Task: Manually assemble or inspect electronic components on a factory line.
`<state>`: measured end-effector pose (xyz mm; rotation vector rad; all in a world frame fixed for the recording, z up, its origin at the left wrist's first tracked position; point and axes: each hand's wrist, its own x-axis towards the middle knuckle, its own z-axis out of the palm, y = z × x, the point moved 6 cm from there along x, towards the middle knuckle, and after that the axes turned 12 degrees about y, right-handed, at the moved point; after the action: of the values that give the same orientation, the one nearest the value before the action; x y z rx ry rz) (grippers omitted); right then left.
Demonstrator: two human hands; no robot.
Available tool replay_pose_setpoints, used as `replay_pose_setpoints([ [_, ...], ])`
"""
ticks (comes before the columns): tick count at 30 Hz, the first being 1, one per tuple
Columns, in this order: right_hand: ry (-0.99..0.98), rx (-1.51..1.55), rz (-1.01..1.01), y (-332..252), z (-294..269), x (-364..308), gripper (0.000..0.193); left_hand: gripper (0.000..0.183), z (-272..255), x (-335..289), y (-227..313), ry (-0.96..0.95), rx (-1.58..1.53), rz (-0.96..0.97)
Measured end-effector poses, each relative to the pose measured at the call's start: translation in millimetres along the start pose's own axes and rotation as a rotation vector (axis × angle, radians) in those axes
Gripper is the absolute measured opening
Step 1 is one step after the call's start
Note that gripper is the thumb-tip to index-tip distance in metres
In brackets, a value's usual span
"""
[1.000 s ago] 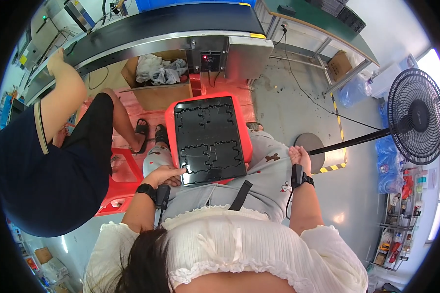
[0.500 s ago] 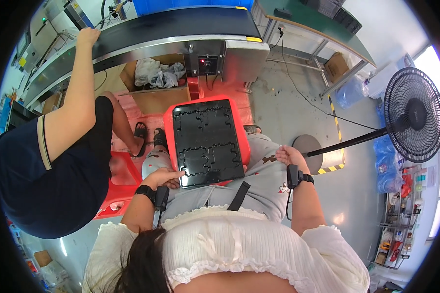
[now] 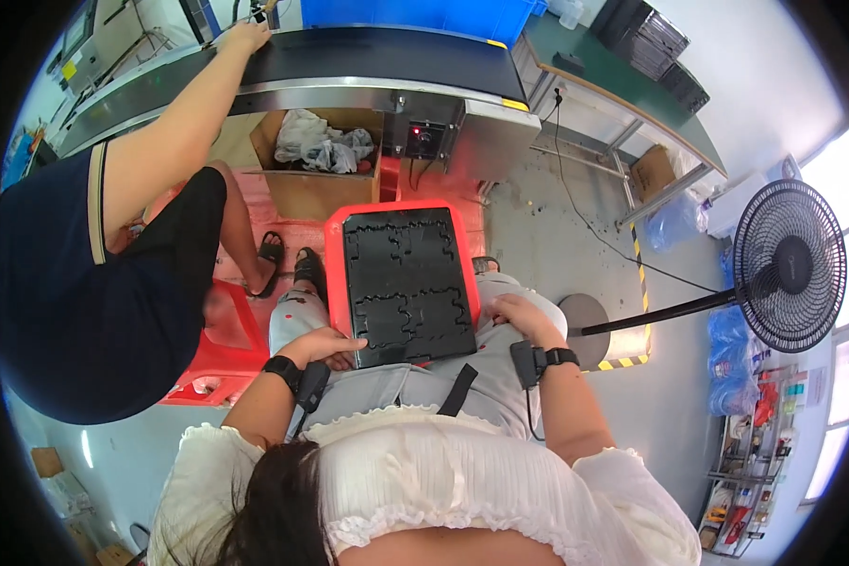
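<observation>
Black moulded tray (image 3: 404,283), set inside a red rim, is being held on the lap at the centre of the frame by a seated person in a white frilled top. Its near left corner is being gripped by the left hand (image 3: 325,345), with the fingers curled around the edge. The right hand (image 3: 519,316) is being rested at the tray's right edge, fingers bent and touching the rim; whether the edge is being clasped cannot be told. A black wristband is being worn on each wrist.

At the left of the frame, a second person in a dark top is being seen on a red plastic stool (image 3: 224,340), one arm being stretched toward the conveyor belt (image 3: 349,52) running across the upper part of the frame. A cardboard box (image 3: 311,174) holding crumpled plastic bags is being kept under the belt, just above the tray. A black standing fan (image 3: 790,264) is being shown at the right of the frame, its base (image 3: 590,330) lying on the concrete floor just beside the right hand. A green-topped table (image 3: 623,90) is being seen at the upper right.
</observation>
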<state>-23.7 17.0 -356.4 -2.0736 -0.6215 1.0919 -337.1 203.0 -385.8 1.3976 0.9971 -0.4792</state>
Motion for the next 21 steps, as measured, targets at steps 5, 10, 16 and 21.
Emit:
replay_pose_setpoints([
  [5, 0.132, -0.5, -0.157, -31, 43, -14, 0.062, 0.069, -4, 3, -11, 0.097, -0.033, 0.022],
  [10, 0.061, -0.666, -0.132, -39, 47, -20, 0.065, 0.063, -15, 5, -27, 0.054, -0.232, -0.003],
  [16, 0.088, -0.638, -0.222, -21, 40, -6, 0.067, 0.061, -47, -35, -7, 0.212, -0.315, 0.053],
  [21, 0.116, -0.7, -0.266, -16, 45, -13, 0.072, 0.049, -82, -65, 35, 0.376, -0.318, 0.127],
])
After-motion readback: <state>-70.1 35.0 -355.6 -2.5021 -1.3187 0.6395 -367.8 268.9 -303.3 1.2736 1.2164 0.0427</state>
